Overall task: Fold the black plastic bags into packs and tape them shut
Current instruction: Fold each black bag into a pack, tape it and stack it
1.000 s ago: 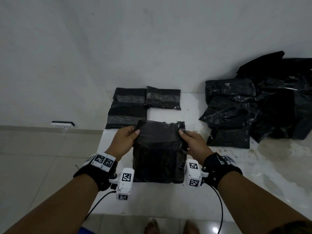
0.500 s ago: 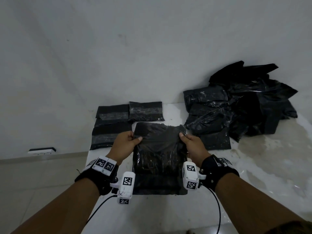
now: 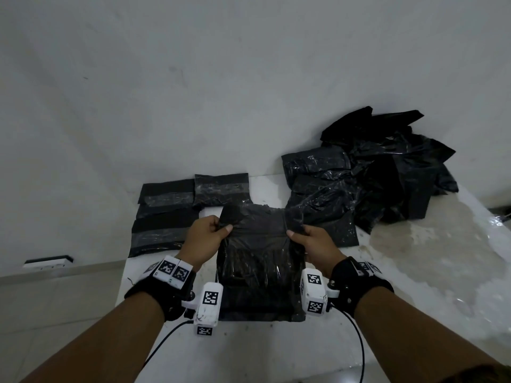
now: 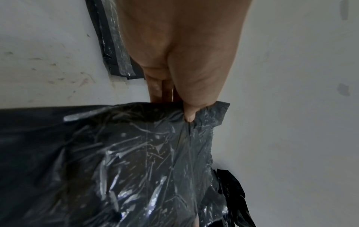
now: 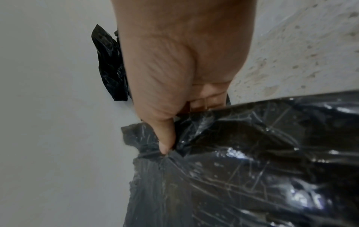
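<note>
Taped packs [image 3: 166,214] lie at far left on the white worktop [image 3: 249,349]. Left hand [image 3: 203,239] and right hand [image 3: 318,247], fingers clamped thumb-over, pinch the far corners of the black bag [image 3: 260,266], which is at centre, its near end on the worktop. Unfolded bags [image 3: 373,172] are heaped at right. No legible writing; wrist tags [image 3: 211,297] carry square codes only.

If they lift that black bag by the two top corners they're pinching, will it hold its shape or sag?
The black bag is thin crinkled film, so it will probably sag between the left hand and right hand. Its surface shines, so it may be slippery in a light grip. It probably weighs little, given that thumb pinches hold its corners.
</note>
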`<state>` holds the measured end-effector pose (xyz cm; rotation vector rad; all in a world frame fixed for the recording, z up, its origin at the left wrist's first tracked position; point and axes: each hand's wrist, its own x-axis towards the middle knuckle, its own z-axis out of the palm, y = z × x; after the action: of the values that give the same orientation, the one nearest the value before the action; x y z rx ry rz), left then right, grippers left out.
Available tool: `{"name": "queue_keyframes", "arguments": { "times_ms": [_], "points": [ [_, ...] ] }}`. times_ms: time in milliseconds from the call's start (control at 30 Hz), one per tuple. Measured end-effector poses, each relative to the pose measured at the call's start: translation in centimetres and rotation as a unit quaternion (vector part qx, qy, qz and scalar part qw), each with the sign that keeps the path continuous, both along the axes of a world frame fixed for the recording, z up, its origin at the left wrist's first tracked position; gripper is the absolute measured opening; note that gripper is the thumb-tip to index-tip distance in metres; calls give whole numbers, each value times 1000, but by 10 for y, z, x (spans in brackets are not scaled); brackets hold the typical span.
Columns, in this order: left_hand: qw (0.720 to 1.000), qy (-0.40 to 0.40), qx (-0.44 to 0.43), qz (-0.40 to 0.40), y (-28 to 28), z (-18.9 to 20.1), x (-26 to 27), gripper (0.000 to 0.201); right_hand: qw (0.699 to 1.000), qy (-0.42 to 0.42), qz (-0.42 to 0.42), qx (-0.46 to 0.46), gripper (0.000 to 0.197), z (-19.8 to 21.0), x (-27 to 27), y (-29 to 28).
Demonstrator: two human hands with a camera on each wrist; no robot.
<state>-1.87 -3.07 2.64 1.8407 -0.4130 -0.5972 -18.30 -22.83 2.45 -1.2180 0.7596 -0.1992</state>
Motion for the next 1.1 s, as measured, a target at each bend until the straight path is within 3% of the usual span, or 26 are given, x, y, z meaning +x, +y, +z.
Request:
{"name": "queue_keyframes", "arguments": {
  "times_ms": [233, 333, 600, 967, 1100],
  "points": [
    [999, 34, 6, -25, -19, 5, -13, 17, 1000, 21, 6, -15, 13, -3, -11, -20],
    [999, 22, 22, -38, -27, 7, -15, 8, 1000, 17, 6, -11, 12, -2, -12, -27],
    [998, 0, 51, -42, -50, 9, -12, 10, 1000, 8, 18, 15, 16, 2, -17, -53],
    [998, -44, 47, 11, -71, 18, -18, 14, 998, -5, 64, -18, 16, 0, -6, -82],
    [997, -49, 49, 35, -71, 18, -28, 3, 995, 2, 96, -41, 17, -6, -3, -89]
  ]
}}
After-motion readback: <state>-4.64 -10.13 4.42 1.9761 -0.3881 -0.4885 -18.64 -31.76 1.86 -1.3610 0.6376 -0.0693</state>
